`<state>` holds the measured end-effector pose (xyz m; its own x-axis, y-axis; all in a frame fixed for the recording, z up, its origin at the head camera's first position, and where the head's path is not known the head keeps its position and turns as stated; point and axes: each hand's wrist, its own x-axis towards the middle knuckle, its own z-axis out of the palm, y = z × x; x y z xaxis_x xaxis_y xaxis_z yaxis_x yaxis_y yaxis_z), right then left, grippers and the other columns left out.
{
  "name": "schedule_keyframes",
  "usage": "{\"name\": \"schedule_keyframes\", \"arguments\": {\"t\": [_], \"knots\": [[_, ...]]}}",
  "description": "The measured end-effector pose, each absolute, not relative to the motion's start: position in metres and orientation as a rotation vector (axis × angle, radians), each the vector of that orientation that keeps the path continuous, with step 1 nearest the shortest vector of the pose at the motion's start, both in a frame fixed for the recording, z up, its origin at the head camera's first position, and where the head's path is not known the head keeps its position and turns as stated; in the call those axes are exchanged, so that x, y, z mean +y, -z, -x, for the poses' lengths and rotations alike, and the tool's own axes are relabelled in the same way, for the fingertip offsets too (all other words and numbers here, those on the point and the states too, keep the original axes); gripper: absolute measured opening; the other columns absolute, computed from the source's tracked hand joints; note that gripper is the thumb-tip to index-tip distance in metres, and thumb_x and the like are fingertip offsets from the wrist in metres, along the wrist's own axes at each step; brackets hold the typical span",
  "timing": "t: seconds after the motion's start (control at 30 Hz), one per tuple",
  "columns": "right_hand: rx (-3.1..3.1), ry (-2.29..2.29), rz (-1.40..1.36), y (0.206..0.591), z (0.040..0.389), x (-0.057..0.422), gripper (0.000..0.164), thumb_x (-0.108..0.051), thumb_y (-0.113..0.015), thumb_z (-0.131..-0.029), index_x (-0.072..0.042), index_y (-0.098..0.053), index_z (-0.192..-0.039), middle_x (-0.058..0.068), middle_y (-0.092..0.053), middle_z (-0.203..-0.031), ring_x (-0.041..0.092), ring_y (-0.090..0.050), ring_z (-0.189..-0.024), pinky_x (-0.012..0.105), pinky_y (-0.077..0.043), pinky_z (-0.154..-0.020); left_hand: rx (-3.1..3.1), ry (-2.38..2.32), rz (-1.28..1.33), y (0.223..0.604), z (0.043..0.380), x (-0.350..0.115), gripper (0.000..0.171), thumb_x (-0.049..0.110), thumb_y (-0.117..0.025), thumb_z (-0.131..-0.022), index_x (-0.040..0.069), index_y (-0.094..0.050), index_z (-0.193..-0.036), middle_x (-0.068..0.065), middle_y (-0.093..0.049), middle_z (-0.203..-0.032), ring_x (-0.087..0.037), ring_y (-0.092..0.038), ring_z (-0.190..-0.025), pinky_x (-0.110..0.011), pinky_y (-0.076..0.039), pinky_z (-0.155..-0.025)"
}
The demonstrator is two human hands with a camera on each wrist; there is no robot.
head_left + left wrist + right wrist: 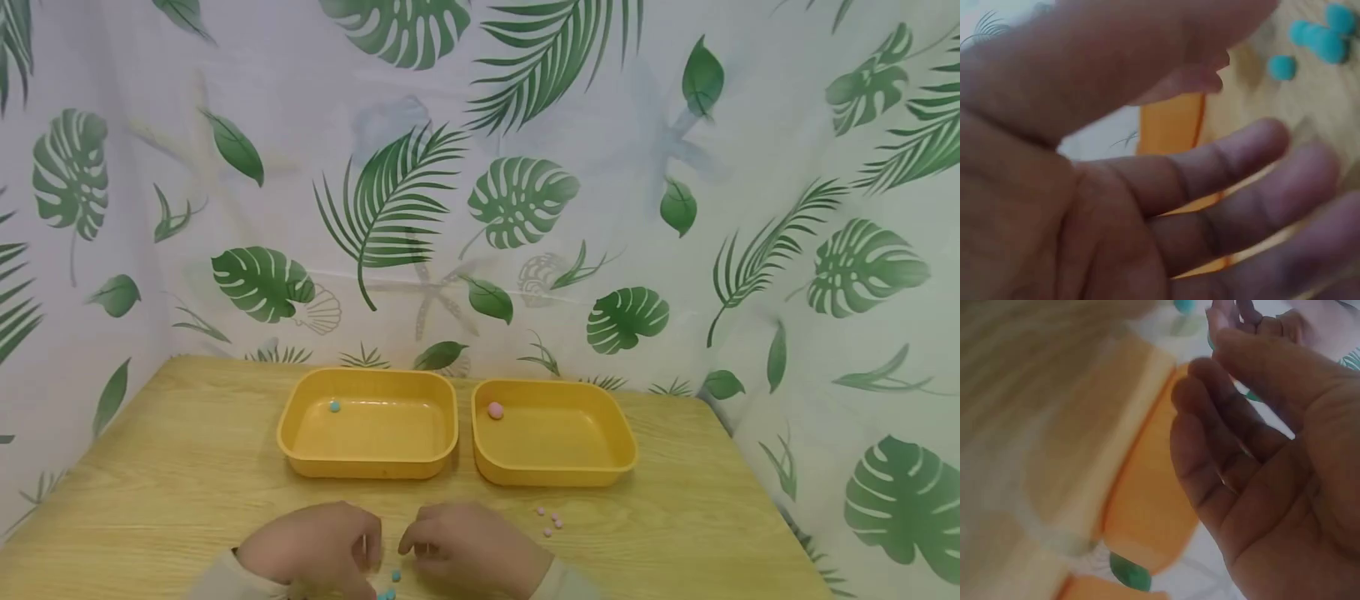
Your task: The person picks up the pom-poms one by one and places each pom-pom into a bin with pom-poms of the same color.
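Observation:
Small blue balls (396, 575) lie on the table at the bottom of the head view, between the two hands. In the left wrist view several blue balls (1282, 67) show at the upper right, past the thumb. My left hand (318, 543) is just left of them, its fingers loosely bent and apart from the thumb, with nothing in the palm. To their right, my right hand (472, 546) hovers low over the table. Its fingers (1188, 450) are softly bent, the thumb tip is close to the index finger, and nothing shows between them.
Two yellow trays stand side by side at the back: the left tray (367, 468) contains a small blue ball (334, 406), the right tray (555, 477) a pink ball (496, 410). Several tiny pink balls (558, 524) lie right of my right hand. A leaf-patterned cloth (450, 333) hangs behind.

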<state>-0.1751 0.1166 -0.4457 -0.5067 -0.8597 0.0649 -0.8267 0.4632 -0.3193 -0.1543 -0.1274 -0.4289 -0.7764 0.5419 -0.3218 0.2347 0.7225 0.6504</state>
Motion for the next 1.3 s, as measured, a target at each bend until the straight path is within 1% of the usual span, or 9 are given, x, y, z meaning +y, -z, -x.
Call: {"name": "schedule_keyframes", "arguments": {"t": [0.2,0.3,0.4,0.57,0.67,0.97,1.1,1.2,1.3], "knots": [[2.497,0.456,1.493,0.452,0.174,0.114,0.022,-0.019,-0.071,-0.099,-0.026,-0.078,-0.119,-0.019,-0.067,-0.098,-0.013,-0.051,-0.078,0.003,-0.043,-0.073,2.380,-0.673,-0.507,0.436,0.150,-0.115,0.020,0.012,-0.080,-0.084,0.022,-0.063,-0.083,0.009,-0.061,-0.082,-0.013,-0.054,-0.072,-0.033,-0.049,-0.069],[2.485,0.444,1.501,0.452,0.173,0.114,0.020,-0.021,-0.072,-0.099,-0.025,-0.078,-0.118,-0.019,-0.065,-0.096,-0.012,-0.050,-0.076,0.003,-0.042,-0.070,2.386,-0.682,-0.490,0.440,0.151,-0.109,0.021,0.009,-0.080,-0.084,0.020,-0.063,-0.083,0.008,-0.061,-0.081,-0.014,-0.053,-0.070,-0.033,-0.049,-0.067],[2.477,0.457,1.479,0.452,0.173,0.114,0.016,-0.020,-0.073,-0.099,-0.023,-0.079,-0.113,-0.018,-0.065,-0.095,-0.011,-0.052,-0.075,0.003,-0.042,-0.068,2.394,-0.692,-0.468,0.441,0.152,-0.105,0.023,0.006,-0.081,-0.081,0.019,-0.062,-0.082,0.006,-0.061,-0.079,-0.016,-0.052,-0.069,-0.033,-0.048,-0.065],[2.500,0.445,1.464,0.452,0.172,0.114,0.009,-0.020,-0.074,-0.097,-0.023,-0.079,-0.104,-0.020,-0.064,-0.092,-0.013,-0.051,-0.074,0.003,-0.042,-0.068,2.407,-0.700,-0.449,0.439,0.152,-0.103,0.026,0.011,-0.087,-0.079,0.018,-0.062,-0.081,0.005,-0.060,-0.079,-0.017,-0.053,-0.069,-0.033,-0.048,-0.063],[2.523,0.423,1.471,0.451,0.172,0.113,0.006,-0.021,-0.076,-0.096,-0.024,-0.078,-0.101,-0.020,-0.063,-0.090,-0.013,-0.050,-0.074,0.003,-0.041,-0.069,2.418,-0.746,-0.461,0.438,0.150,-0.103,0.026,0.014,-0.088,-0.079,0.017,-0.062,-0.080,0.004,-0.060,-0.078,-0.017,-0.053,-0.068,-0.033,-0.048,-0.062],[2.536,0.423,1.487,0.456,0.170,0.109,0.004,-0.026,-0.076,-0.096,-0.025,-0.079,-0.099,-0.020,-0.060,-0.086,-0.012,-0.046,-0.070,0.003,-0.039,-0.065,2.400,-0.834,-0.515,0.442,0.153,-0.106,0.024,0.021,-0.088,-0.079,0.018,-0.065,-0.083,0.007,-0.062,-0.079,-0.016,-0.055,-0.070,-0.033,-0.048,-0.064],[2.530,0.407,1.496,0.455,0.169,0.108,0.006,-0.030,-0.076,-0.096,-0.025,-0.079,-0.097,-0.020,-0.058,-0.084,-0.011,-0.045,-0.070,0.003,-0.038,-0.064,2.353,-0.871,-0.486,0.444,0.154,-0.107,0.025,0.022,-0.089,-0.079,0.017,-0.065,-0.085,0.005,-0.063,-0.081,-0.018,-0.056,-0.072,-0.034,-0.048,-0.065],[2.527,0.401,1.500,0.454,0.169,0.107,0.006,-0.031,-0.076,-0.096,-0.025,-0.078,-0.097,-0.020,-0.057,-0.083,-0.011,-0.044,-0.069,0.003,-0.037,-0.063,2.342,-0.876,-0.474,0.446,0.155,-0.108,0.027,0.027,-0.090,-0.078,0.018,-0.066,-0.086,0.004,-0.064,-0.081,-0.018,-0.057,-0.072,-0.035,-0.048,-0.064],[2.523,0.427,1.508,0.454,0.169,0.106,0.008,-0.030,-0.076,-0.096,-0.023,-0.078,-0.101,-0.020,-0.060,-0.085,-0.012,-0.045,-0.070,0.002,-0.038,-0.064,2.352,-0.869,-0.506,0.446,0.156,-0.108,0.029,0.033,-0.090,-0.077,0.018,-0.066,-0.085,0.005,-0.064,-0.080,-0.017,-0.057,-0.071,-0.035,-0.049,-0.064]]}}
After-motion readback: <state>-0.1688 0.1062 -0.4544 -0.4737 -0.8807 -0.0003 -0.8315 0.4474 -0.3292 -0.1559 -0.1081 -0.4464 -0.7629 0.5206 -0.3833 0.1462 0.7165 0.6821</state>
